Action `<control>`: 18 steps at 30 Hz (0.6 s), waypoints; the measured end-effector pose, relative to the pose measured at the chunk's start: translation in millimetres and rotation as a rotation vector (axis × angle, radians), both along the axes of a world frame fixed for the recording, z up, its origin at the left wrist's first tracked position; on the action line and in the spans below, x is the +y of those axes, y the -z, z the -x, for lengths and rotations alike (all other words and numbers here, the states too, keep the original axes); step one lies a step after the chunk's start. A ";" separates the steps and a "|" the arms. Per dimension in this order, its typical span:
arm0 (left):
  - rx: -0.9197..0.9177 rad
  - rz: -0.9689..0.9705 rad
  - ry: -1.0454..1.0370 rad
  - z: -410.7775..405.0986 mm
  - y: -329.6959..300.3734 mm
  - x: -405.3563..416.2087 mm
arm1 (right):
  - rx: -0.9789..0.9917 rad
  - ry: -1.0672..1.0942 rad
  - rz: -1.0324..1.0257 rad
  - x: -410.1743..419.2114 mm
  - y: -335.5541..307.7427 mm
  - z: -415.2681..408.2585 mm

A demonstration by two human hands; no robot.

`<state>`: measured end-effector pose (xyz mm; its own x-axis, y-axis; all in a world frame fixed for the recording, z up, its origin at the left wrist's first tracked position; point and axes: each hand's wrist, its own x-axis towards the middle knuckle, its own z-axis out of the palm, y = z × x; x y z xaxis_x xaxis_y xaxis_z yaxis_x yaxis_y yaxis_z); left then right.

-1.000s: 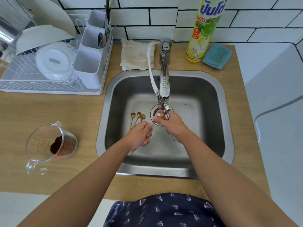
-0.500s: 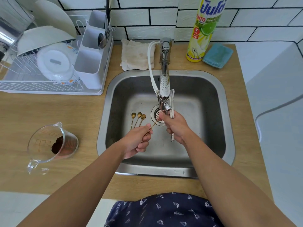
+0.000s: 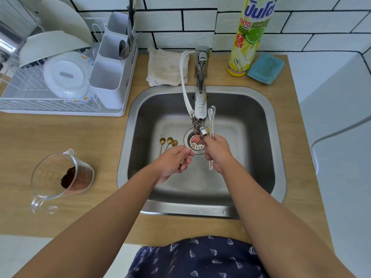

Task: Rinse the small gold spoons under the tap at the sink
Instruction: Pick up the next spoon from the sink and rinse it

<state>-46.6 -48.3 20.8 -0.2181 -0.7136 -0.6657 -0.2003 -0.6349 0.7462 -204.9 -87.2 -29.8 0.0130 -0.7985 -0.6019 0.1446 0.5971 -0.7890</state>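
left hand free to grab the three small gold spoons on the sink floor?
Probably not yet: the left hand already pinches a gold spoon. The three small gold spoons lie uncovered just beyond it.

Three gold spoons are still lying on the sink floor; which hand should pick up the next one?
Probably the left hand: it is nearest the three gold spoons, though it pinches one gold spoon now. The right hand grips silver spoons beyond the tap.
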 end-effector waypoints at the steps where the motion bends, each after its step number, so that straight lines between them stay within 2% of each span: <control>1: 0.007 0.005 -0.012 2.0 -0.2 -3.5 | -0.020 0.011 -0.003 0.1 -0.5 1.5; 6: -0.006 0.007 -0.019 7.6 2.7 -9.3 | -0.009 -0.166 0.012 6.7 -4.5 7.2; 10: -0.008 -0.007 -0.005 6.1 5.5 -4.4 | 0.000 0.103 -0.009 -2.6 -1.0 10.7; 15: -0.053 -0.056 0.068 -2.8 0.8 3.7 | 0.024 -0.140 0.085 7.2 -1.3 2.5; 18: -0.049 -0.066 0.085 -7.4 -5.0 9.3 | 0.041 0.031 0.110 4.7 -1.1 -1.9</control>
